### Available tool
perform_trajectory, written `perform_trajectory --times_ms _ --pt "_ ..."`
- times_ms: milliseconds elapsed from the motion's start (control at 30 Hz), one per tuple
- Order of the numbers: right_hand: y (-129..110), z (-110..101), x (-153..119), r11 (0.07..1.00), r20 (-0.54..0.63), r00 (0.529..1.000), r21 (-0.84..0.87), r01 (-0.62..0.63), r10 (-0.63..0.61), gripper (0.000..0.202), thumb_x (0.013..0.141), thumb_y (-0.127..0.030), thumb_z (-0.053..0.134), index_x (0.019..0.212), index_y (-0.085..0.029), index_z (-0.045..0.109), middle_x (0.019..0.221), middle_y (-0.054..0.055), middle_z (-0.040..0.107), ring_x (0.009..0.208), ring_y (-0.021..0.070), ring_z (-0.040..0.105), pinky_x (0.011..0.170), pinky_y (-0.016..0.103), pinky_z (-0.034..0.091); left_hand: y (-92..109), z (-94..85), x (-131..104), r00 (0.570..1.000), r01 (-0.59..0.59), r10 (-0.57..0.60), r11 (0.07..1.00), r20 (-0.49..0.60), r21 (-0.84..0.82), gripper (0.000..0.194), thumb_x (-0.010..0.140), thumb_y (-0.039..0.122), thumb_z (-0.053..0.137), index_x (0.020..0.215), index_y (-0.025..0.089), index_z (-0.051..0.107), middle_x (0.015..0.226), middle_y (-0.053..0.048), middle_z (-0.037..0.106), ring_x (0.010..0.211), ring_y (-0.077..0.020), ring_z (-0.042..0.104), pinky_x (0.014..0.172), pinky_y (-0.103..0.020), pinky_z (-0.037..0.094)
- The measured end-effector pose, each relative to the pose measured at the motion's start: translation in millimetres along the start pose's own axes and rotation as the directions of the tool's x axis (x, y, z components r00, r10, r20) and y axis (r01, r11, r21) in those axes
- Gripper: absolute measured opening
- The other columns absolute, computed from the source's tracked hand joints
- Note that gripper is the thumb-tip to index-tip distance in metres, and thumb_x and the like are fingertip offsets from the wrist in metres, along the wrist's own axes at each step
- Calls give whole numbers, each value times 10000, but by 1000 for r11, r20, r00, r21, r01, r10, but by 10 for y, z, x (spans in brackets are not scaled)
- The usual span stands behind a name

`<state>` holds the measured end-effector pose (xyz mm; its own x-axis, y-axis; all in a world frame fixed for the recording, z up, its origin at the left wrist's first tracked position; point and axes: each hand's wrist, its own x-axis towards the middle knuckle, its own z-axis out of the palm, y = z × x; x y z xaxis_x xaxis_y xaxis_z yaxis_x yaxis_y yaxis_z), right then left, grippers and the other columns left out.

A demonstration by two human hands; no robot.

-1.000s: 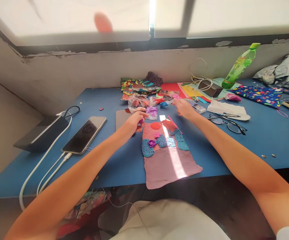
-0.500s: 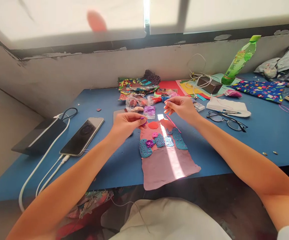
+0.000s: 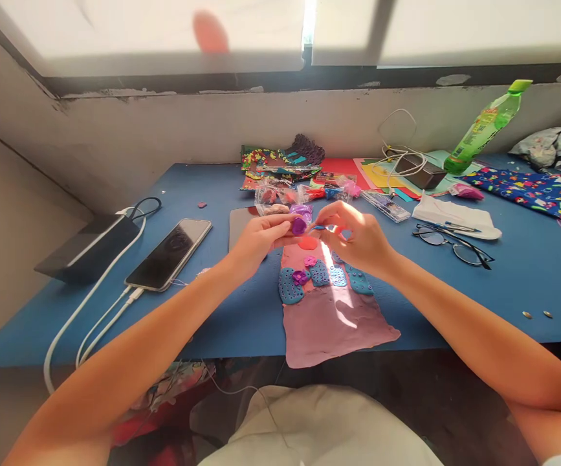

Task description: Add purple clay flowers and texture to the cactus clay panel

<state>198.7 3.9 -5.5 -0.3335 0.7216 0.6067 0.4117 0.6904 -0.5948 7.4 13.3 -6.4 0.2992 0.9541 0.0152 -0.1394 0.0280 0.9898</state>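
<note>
My left hand (image 3: 263, 236) is closed, pinching a small rounded piece of purple clay (image 3: 298, 226). Close beside it, my right hand (image 3: 358, 236) grips a thin stick-like tool (image 3: 319, 228) with a blue part showing; its tip is too small to make out. Both hands hover over the upper end of a flat clay picture (image 3: 333, 323), pink above and mauve below. Blue dotted clay patches (image 3: 292, 286), a purple clay flower (image 3: 301, 277), a pink clay flower (image 3: 310, 261) and a red-orange disc (image 3: 308, 243) lie on it. My right hand hides its upper right corner.
A phone (image 3: 169, 255) with white cables and a black box (image 3: 88, 249) lie left. Behind the hands are clay packets (image 3: 275, 195) and coloured paper (image 3: 380, 176). Glasses (image 3: 452, 244), a white tissue (image 3: 455, 217) and a tilted green bottle (image 3: 486, 129) are right. The clay sheet overhangs the front edge.
My hands have come together, the right one moving left and down to the purple clay. The pink stick beside the sheet no longer shows there. The view has shifted slightly.
</note>
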Motion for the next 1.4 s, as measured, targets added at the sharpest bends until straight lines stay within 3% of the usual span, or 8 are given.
perform_trajectory --times_ms 133,467,633,733,1033,1200,1300,1400 --pt "75 40 -6 984 -22 993 -143 108 -113 162 848 -333 629 874 -180 583 887 43 670 740 114 603 550 216 479 30 35 -60 998 37 -34 999 60 -40 254 748 227 668 974 158 761 886 -63 750 862 -211 711 923 -403 549" --pt "88 7 -31 956 60 998 -289 45 -29 173 870 -236 563 1014 -197 651 866 19 709 627 97 569 590 232 445 20 47 -134 968 56 -27 992 249 -111 543 722 268 722 1239 178 581 1143 -88 700 988 -244 685 916 -388 533" --pt "69 8 -59 913 42 998 -403 60 -47 124 871 -246 552 868 -198 666 746 14 688 626 120 566 584 240 398 27 67 -123 985 36 -33 999 172 -18 426 783 299 683 1167 182 543 1034 -72 688 857 -201 700 815 -363 562" --pt "45 19 -58 950 28 998 -307 59 -53 106 848 -228 571 754 -190 601 654 -6 632 568 101 515 549 233 368 12 56 -95 992 -54 39 990 117 129 313 782 343 694 1003 159 569 955 -55 656 827 -182 688 689 -286 558" --pt "-42 53 -68 996 84 993 33 -87 84 179 829 -183 548 677 -201 457 533 -64 522 484 59 425 487 212 355 16 115 -142 954 -126 18 930 300 345 313 812 459 634 756 153 602 666 -27 646 602 -120 603 570 -250 486" --pt "-83 -22 -34 945 246 955 236 -226 167 242 956 -393 450 955 -177 557 606 -34 594 481 75 544 461 212 420 55 101 -147 970 -166 91 924 224 345 281 822 427 624 719 166 617 615 -16 626 566 -113 581 513 -229 441" --pt "-67 -32 -40 999 77 996 18 -48 46 272 961 -376 456 1145 -203 557 839 18 681 617 92 621 541 223 474 65 84 -132 981 -161 113 928 158 337 280 831 414 606 706 164 626 624 -22 628 566 -111 572 515 -230 441" --pt "-10 8 -70 931 -54 972 -304 201 -227 193 941 -288 509 1089 -228 619 945 31 701 744 113 645 603 231 489 47 89 -121 980 -171 125 928 154 332 275 817 424 615 737 161 634 633 -22 624 577 -122 573 529 -247 454"
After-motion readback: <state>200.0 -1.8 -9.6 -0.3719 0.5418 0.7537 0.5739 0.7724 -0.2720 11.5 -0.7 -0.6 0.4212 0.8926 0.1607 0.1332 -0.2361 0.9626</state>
